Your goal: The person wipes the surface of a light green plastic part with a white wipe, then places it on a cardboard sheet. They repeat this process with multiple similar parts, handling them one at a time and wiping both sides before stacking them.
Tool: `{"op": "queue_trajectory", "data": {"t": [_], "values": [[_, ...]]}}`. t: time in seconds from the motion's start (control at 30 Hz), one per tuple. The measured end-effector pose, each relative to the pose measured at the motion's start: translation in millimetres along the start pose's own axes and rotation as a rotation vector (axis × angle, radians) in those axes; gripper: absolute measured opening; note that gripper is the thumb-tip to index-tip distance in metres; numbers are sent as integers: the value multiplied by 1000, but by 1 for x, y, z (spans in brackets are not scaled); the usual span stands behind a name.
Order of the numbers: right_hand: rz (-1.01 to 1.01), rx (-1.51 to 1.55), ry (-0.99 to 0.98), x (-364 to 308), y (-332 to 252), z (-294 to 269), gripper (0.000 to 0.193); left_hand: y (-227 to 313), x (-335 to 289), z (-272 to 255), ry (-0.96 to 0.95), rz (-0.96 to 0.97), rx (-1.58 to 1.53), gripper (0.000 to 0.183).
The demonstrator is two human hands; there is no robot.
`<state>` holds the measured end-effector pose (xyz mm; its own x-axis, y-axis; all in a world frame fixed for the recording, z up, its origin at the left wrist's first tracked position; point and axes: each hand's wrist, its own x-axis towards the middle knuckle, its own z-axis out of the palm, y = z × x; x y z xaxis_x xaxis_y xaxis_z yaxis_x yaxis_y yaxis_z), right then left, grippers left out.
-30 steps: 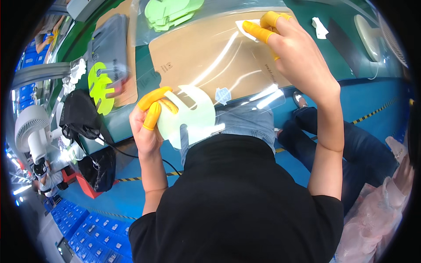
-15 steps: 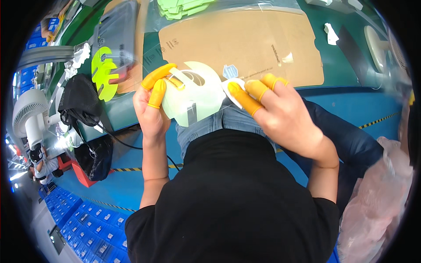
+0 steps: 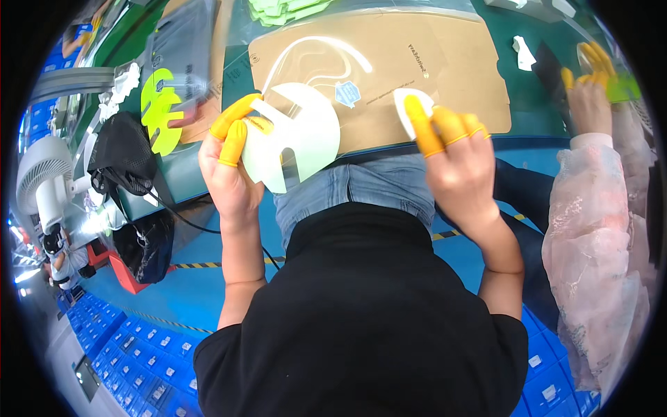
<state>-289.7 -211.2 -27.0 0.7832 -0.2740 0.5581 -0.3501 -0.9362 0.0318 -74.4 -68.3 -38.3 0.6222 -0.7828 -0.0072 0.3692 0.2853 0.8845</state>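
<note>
My left hand (image 3: pixel 229 165), with yellow finger cots, pinches a thin, pale green, round cut-out sheet (image 3: pixel 316 132) at its left side. Deep slots run into the sheet, and it is tilted above the table's front edge. To the right, my right hand (image 3: pixel 458 163), also in yellow finger cots, grips a small white oval piece (image 3: pixel 401 115) whose exact kind I cannot make out. The two hands are apart, and the white piece does not touch the sheet. Behind the sheet, a curved whitish strip (image 3: pixel 313 40) arcs over the brown cardboard (image 3: pixel 445 90).
Bright yellow-green cut-outs (image 3: pixel 161 111) lie at left beside a stack of grey film sheets (image 3: pixel 182 55). Pale green sheets (image 3: pixel 288 10) are piled at the back. A white fan (image 3: pixel 47 177) and black mesh bag (image 3: pixel 124 156) stand left. A co-worker's hand (image 3: pixel 590 97) reaches in at right.
My right hand has moved right with the white piece, away from the sheet. My left hand and the sheet have shifted slightly left. The co-worker's hand and sleeve have come in at right.
</note>
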Motion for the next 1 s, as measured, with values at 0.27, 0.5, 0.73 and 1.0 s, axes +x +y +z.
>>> {"op": "queue_trajectory", "data": {"t": [0.27, 0.5, 0.73, 1.0], "values": [[128, -65, -41, -3, 21, 4, 39, -3, 3, 0, 43, 7, 77, 30], [325, -96, -95, -5, 30, 1, 50, -3, 4, 0, 66, 76, 173, 26], [273, 45, 51, -11, 9, -7, 27, 0, 5, -5, 49, 169, 234, 25], [-68, 438, 17, 24, -55, -26, 38, -6, 7, 8, 60, 276, 338, 25]]}}
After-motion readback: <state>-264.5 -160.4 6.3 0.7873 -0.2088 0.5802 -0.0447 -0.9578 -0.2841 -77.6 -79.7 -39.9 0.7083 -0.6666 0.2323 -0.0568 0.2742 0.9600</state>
